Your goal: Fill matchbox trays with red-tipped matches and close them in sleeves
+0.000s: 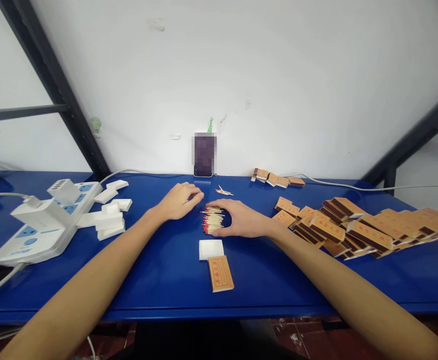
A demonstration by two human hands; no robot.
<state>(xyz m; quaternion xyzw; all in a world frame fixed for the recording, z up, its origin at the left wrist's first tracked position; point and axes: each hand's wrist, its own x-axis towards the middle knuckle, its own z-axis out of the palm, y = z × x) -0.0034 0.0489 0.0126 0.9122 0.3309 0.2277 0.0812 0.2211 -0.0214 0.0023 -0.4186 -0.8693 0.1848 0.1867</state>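
Observation:
A pile of red-tipped matchsticks lies on the blue table, heads to the left. My right hand curves round it from the right, fingers at the far side and thumb at the near side, touching the sticks. Just left and beyond the pile rests my left hand, loosely bent and open, with nothing visible in it; its fingertips are partly hidden. Nearer to me sits a white inner matchbox tray. An orange-brown matchbox sleeve lies against its near side. A few loose matchsticks lie beyond the pile.
Many matchboxes are heaped at the right, and several more lie by the wall. White trays are scattered at the left beside a power strip. A phone-like dark object leans on the wall.

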